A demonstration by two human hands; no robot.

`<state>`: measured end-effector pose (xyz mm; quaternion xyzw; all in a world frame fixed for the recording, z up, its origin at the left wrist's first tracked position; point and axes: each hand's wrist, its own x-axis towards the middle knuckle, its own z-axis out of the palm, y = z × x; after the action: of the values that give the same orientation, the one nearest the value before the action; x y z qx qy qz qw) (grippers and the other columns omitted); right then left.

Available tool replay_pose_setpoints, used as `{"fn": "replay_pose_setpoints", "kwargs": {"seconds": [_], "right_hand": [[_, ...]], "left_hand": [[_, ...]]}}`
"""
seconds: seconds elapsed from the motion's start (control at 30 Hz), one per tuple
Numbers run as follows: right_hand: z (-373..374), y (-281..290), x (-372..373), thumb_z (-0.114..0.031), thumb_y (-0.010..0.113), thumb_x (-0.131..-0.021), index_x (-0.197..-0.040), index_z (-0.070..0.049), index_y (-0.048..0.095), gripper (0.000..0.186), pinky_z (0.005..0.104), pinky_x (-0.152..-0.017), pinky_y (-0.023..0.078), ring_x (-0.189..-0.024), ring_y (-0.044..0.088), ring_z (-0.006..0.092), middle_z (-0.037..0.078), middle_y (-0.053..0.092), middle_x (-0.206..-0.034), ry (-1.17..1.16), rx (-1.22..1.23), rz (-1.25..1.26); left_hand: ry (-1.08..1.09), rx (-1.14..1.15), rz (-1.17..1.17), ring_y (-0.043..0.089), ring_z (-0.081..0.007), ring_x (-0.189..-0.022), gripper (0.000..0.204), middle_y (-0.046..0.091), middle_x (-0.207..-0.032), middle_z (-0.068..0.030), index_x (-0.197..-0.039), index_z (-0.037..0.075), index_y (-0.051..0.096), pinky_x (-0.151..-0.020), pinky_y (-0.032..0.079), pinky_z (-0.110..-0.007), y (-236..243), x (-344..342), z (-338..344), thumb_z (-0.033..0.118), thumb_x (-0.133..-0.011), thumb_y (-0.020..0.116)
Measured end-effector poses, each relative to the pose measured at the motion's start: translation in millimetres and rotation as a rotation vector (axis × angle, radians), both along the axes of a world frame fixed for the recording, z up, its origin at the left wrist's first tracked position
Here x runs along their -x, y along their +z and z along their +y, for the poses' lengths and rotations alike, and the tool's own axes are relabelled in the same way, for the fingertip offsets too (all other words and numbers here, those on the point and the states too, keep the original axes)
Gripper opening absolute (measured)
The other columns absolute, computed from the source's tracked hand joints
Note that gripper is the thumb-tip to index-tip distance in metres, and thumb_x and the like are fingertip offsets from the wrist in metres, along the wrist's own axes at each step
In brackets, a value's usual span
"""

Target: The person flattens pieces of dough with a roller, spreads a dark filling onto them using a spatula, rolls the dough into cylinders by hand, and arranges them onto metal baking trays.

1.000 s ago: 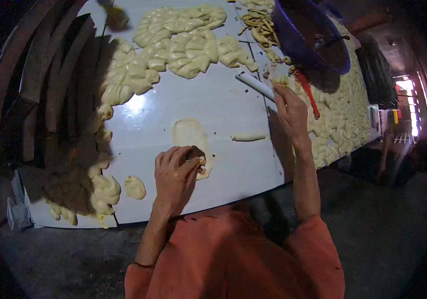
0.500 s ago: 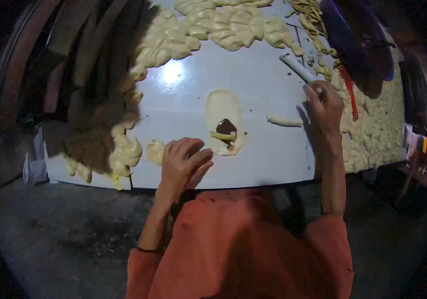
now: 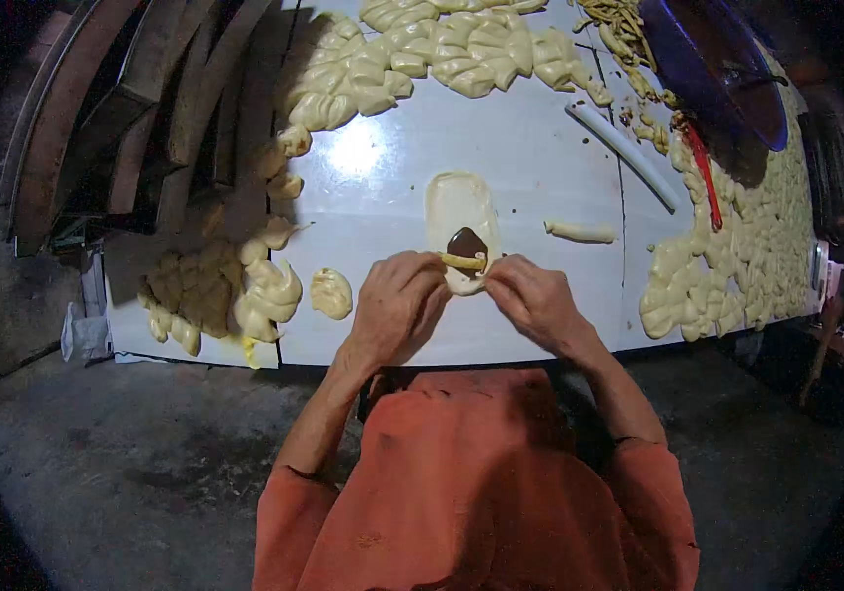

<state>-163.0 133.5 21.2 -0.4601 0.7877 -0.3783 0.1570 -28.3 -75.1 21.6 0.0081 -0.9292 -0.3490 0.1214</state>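
A flattened oval of pale dough lies on the white table in front of me. Near its close end sit a patch of dark brown filling and a yellowish strip laid across it. My left hand has its fingers bunched at the left edge of the dough, by the strip's left end. On the opposite edge, my right hand pinches with thumb and forefinger. Fingertips partly hide what each pinch holds. To the right rests a white rod, out of my hands.
A small rolled dough piece lies right of my right hand; a dough lump is left. Many dough pieces line the far side and cover the right. A purple basin, red utensil and dark boards surround the work area.
My right hand has let go of the white rod, leaving it on the table, and come to the dough's right edge. My left hand has moved right, to the dough's left edge.
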Motion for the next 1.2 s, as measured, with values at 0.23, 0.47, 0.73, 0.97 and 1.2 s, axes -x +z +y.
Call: {"fn": "replay_pose_setpoints", "kwargs": {"seconds": [0.23, 0.47, 0.73, 0.97, 1.2], "right_hand": [[-20.3, 3.1, 16.0, -0.014, 0.067, -0.094, -0.108, -0.006, 0.07, 0.016, 0.039, -0.068, 0.057, -0.08, 0.071, 0.0303, 0.011, 0.069, -0.099, -0.22, -0.051, -0.084], [-20.8, 7.8, 18.0, -0.013, 0.066, -0.093, -0.123, -0.012, 0.068, 0.03, 0.036, -0.07, 0.059, -0.086, 0.072, 0.0266, 0.01, 0.067, -0.108, -0.14, -0.042, 0.122], [-26.7, 6.3, 27.0, -0.028, 0.071, -0.091, -0.109, -0.01, 0.066, 0.025, 0.0395, -0.066, 0.056, -0.082, 0.067, 0.0249, 0.007, 0.062, -0.098, 0.136, -0.089, 0.39], [-37.3, 5.3, 34.6, -0.03, 0.062, -0.099, -0.096, -0.005, 0.066, 0.025, 0.0472, -0.068, 0.054, -0.076, 0.068, 0.0361, 0.014, 0.066, -0.086, -0.093, -0.245, 0.066], [-35.4, 2.0, 34.1, -0.028, 0.063, -0.098, -0.107, -0.009, 0.064, 0.021, 0.0424, -0.066, 0.055, -0.079, 0.07, 0.0323, 0.01, 0.069, -0.092, -0.114, -0.189, 0.203]], "left_hand": [[0.243, 0.005, -0.023, 0.059, -0.0365, -0.115, 0.014, 0.065, -0.122, -0.0177, -0.103, 0.002, 0.069, -0.098, 0.045, -0.047, 6.0, 29.1, -8.5, 0.01, -0.092, 0.066], [0.207, -0.011, -0.026, 0.059, -0.0372, -0.116, 0.027, 0.064, -0.124, -0.0174, -0.112, 0.011, 0.07, -0.095, 0.049, -0.049, 6.0, 20.0, -14.1, 0.009, -0.084, 0.073], [-0.013, 0.125, 0.017, 0.058, -0.0321, -0.122, 0.026, 0.064, -0.124, -0.0097, -0.101, 0.013, 0.074, -0.098, 0.046, -0.047, -0.9, 32.0, -19.2, 0.017, -0.077, 0.083], [0.114, 0.031, -0.015, 0.058, -0.029, -0.116, 0.018, 0.066, -0.115, -0.0086, -0.096, 0.006, 0.071, -0.092, 0.044, -0.045, 5.5, 41.1, -15.1, 0.02, -0.086, 0.075], [0.2, -0.1, -0.07, 0.063, -0.0333, -0.106, 0.016, 0.069, -0.107, -0.0127, -0.098, 0.006, 0.07, -0.091, 0.048, -0.045, 4.1, 43.3, -14.7, 0.016, -0.087, 0.073]]}}
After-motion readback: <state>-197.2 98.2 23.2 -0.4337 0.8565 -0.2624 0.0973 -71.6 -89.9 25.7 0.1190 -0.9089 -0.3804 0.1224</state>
